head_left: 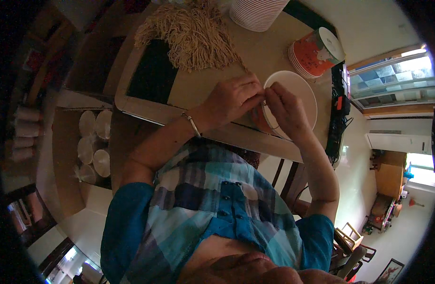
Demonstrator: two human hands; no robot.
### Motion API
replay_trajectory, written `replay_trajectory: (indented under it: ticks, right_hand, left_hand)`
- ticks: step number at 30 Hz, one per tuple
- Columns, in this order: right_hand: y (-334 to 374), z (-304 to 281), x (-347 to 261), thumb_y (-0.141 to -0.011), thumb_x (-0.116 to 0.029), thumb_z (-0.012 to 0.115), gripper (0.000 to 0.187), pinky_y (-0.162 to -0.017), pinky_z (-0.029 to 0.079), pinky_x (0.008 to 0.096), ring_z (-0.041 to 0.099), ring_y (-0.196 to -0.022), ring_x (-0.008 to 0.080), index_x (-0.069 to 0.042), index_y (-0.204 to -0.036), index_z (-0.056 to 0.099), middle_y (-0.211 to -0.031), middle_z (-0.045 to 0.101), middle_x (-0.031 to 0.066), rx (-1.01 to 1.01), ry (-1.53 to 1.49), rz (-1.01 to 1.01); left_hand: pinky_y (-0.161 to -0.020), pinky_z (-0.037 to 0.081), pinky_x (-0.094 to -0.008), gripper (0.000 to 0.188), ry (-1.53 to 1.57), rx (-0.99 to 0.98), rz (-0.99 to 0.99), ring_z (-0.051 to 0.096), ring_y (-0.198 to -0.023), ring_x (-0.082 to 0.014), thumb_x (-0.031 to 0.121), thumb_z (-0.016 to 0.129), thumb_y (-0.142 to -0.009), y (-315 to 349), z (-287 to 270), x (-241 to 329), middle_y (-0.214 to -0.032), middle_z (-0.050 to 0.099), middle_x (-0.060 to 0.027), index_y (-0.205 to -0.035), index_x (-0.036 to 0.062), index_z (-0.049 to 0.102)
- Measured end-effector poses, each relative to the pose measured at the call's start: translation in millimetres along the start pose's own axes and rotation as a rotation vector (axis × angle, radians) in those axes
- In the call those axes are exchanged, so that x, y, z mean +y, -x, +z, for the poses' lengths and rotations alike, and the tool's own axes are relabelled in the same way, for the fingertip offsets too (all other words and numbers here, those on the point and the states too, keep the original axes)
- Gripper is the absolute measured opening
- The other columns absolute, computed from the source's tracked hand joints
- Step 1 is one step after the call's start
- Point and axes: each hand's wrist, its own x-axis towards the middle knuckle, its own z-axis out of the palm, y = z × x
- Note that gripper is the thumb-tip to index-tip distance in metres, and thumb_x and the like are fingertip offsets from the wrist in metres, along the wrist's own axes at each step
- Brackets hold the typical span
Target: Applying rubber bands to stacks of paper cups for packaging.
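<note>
Head view, left to right. Below the bench at left, an open cardboard box point(67, 163) contains pale, round-ended stacks point(87, 124). On the bench point(198, 90) lies a loose heap of tan cord point(191, 38), one strand trailing toward the left hand point(232, 98). The left fingers are drawn together, their tips at the near-left rim of a white-lined paper bucket point(303, 94). Beyond, at the upper edge, stands a tall stack of white cups point(256, 14). The bucket, red outside, sits tilted at the near edge of the bench, its mouth facing up. The right hand point(287, 108) reaches over it, fingers likewise together, meeting the left fingertips; what lies between them cannot be made out. Farther right rest nested red buckets point(313, 54).
</note>
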Motion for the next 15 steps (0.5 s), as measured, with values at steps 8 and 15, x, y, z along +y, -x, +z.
replay_trajectory:
  ticks: [8, 15]
  right_hand:
    - [1.5, -0.5, -2.4, -0.095, -0.020, 0.050, 0.019, -0.065, 0.046, 0.0376, 0.061, -0.073, 0.0312, -0.002, -0.092, 0.055, -0.080, 0.062, 0.0186, 0.001, 0.022, 0.011]
    - [-0.4, -8.2, -1.2, -0.096, -0.020, 0.048, 0.018, -0.059, 0.044, 0.0308, 0.052, -0.064, 0.0132, -0.004, -0.092, 0.055, -0.072, 0.057, 0.0075, -0.065, -0.033, 0.125]
  left_hand:
    - [-0.065, 0.052, -0.0339, 0.012, 0.078, -0.008, -0.068, 0.061, -0.076, -0.0268, 0.010, 0.066, -0.079, -0.3, -2.3, 2.9, -0.086, 0.058, -0.0089, -0.088, 0.0044, 0.062]
    - [-0.067, 0.051, -0.0301, 0.013, 0.317, -0.021, -0.281, 0.063, -0.077, -0.0213, 0.006, 0.063, -0.082, 13.0, 0.7, -3.3, -0.089, 0.060, -0.0096, -0.095, 0.0043, 0.061]
